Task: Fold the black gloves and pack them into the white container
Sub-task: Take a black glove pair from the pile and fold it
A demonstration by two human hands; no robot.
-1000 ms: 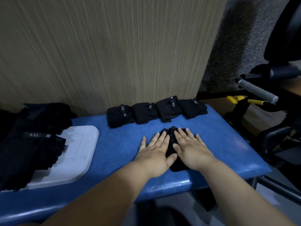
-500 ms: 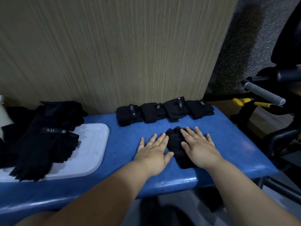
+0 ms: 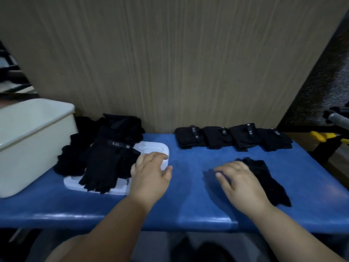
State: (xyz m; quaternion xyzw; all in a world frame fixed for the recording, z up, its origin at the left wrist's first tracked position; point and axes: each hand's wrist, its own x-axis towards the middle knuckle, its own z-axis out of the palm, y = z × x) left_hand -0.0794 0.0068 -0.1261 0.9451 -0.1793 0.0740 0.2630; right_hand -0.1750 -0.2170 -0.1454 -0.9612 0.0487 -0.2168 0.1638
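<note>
glove (image 3: 264, 178) 4 o'clock on desk (image 3: 188, 207) | right hand (image 3: 241, 184) rests on it, fingers straight | left hand (image 3: 151, 174) beside unfolded pile (image 3: 105, 159), 9 o'clock, fingers loose, empty | white container (image 3: 28, 140) far 9 o'clock | likely soft, light, limp: pinch at cuff

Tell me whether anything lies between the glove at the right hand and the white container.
Yes. Along the blue bench, the left hand and a white lid carrying a pile of unfolded gloves come between that glove, touched by the right hand, and the container. Lifting the glove over them would probably clear both.
</note>
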